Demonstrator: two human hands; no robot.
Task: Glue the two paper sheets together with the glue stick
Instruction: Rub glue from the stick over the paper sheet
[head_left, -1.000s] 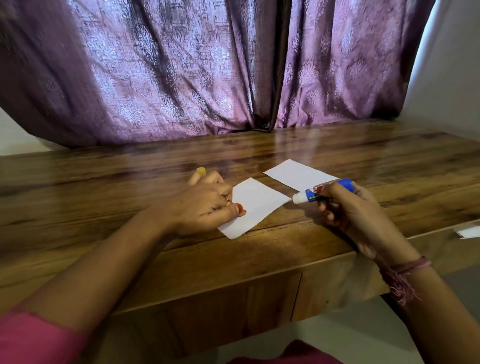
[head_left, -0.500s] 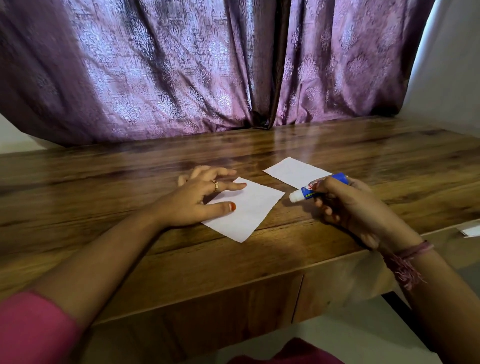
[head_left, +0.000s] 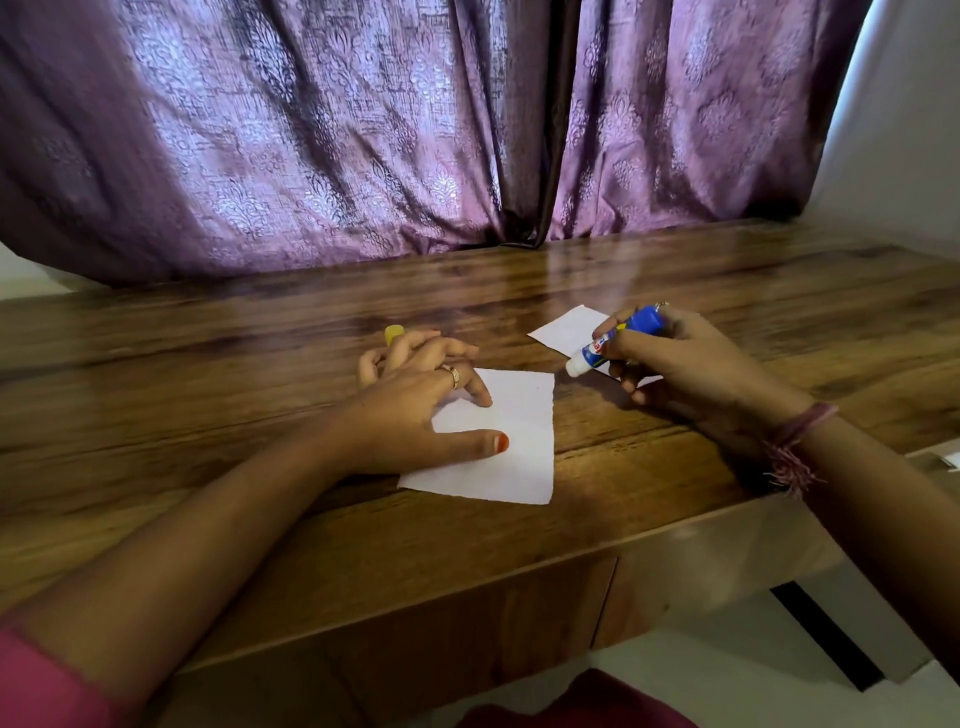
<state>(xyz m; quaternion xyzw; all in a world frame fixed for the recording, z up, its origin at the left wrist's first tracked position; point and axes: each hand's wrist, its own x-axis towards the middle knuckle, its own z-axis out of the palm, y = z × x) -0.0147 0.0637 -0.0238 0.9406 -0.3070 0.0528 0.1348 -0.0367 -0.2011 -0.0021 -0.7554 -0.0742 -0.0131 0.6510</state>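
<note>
Single head-worn wide-angle view, looking forward and down from close above the glossy brown wooden table (head_left: 675, 270), near edge low in frame, purple patterned curtain (head_left: 311, 130) filling the far background beyond.

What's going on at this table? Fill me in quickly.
A person is gluing two paper sheets. The left hand presses the near sheet flat on the wooden table, thumb and fingers spread on it. The right hand grips the uncapped blue glue stick, its white tip pointing at that sheet but off it. The second sheet lies behind, partly under the right hand. A yellow cap sits behind the left hand's fingers.
</note>
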